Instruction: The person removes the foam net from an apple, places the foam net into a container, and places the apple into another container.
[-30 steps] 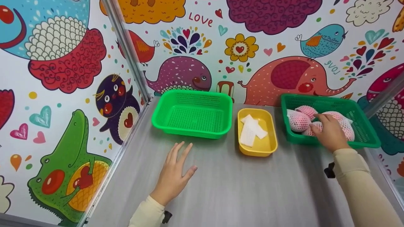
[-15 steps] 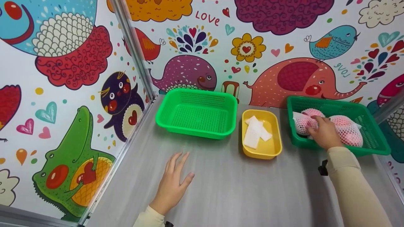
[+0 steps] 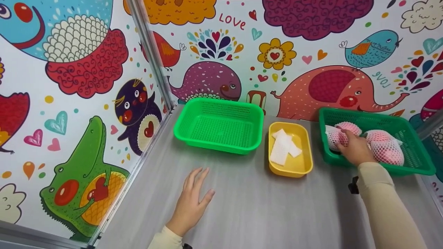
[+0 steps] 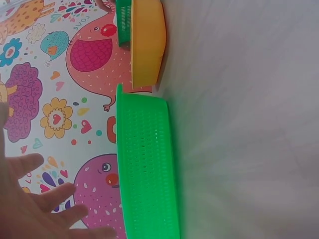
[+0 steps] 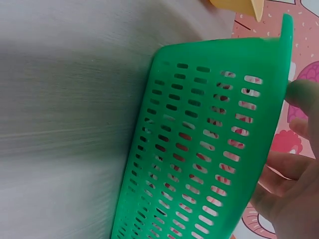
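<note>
Head cam: high up, looks fwd + down over the counter to the mural wall, widest & farthest back. L wrist cam: low, turned sideways (counter fills the R side), faces the wall nr the bright green basket. R wrist cam: also sideways, v. close to the dark green basket. All 3 share the yellow tub, just a corner in R wrist.

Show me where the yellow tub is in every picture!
Head: yellow tub, just right of the middle.
Left wrist: yellow tub at the top, just left of middle.
Right wrist: a corner of the yellow tub, top edge, right of middle.
Shared landmark: the darker green basket, in all three.
</note>
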The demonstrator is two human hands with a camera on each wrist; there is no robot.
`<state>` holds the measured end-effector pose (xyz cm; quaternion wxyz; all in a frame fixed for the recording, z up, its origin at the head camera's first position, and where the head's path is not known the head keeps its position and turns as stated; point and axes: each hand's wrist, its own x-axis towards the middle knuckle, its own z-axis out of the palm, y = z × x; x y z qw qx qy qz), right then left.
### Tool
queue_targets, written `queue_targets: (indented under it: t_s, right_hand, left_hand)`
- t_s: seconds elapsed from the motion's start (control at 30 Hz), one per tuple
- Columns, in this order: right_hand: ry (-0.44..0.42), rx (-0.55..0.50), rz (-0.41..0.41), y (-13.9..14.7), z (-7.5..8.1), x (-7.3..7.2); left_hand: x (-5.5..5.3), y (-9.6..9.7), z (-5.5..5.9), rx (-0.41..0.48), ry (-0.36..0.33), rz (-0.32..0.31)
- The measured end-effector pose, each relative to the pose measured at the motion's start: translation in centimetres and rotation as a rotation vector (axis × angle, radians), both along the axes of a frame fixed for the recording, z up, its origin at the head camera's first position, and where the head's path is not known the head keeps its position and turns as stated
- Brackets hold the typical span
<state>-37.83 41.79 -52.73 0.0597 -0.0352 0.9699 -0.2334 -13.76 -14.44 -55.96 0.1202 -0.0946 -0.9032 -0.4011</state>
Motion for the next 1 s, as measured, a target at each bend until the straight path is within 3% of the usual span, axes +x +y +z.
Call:
queue_targets:
  t_s: [0.23,0.63,1.0]
  right_hand:
    - [0.072,0.0,-0.011,0.1,-0.7,0.3]
    - [0.089,-0.074,-0.083,-0.2,-1.1,0.5]
    - [0.138,-0.104,-0.152,-0.9,-2.1,0.7]
  left_hand:
    - [-0.3,0.0,0.0,0.0,0.016,-0.025]
    - [-0.8,-0.1,-0.1,0.01,0.006,-0.027]
    - [-0.2,0.0,-0.9,0.049,-0.048,0.005]
